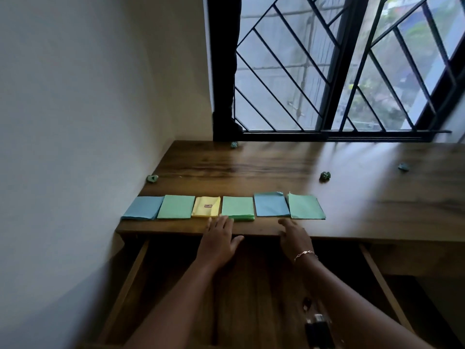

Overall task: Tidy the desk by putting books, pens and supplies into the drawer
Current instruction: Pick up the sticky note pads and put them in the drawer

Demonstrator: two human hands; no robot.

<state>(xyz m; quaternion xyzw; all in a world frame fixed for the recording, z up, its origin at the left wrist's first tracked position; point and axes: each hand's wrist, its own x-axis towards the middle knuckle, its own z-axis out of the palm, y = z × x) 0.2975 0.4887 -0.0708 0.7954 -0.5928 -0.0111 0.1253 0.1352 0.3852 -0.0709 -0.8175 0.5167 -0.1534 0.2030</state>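
Note:
Several flat paper pads lie in a row near the front edge of the wooden desk (251,167): a blue one (143,207), a green one (176,206), a yellow one (206,206), a thicker green stack (237,206), another blue one (271,204) and a green one (305,206). My left hand (219,239) reaches over the desk edge, its straight fingers touching the front of the thick green stack. My right hand (295,238), with a bracelet, hovers with relaxed fingers just before the right blue pad. The drawer (130,285) below stands pulled out.
Crumpled green paper balls lie on the desk at the left edge (152,178), back (234,144), middle right (325,176) and far right (403,167). Dark small objects (318,328) lie in the drawer. A wall stands on the left and a barred window (327,71) behind.

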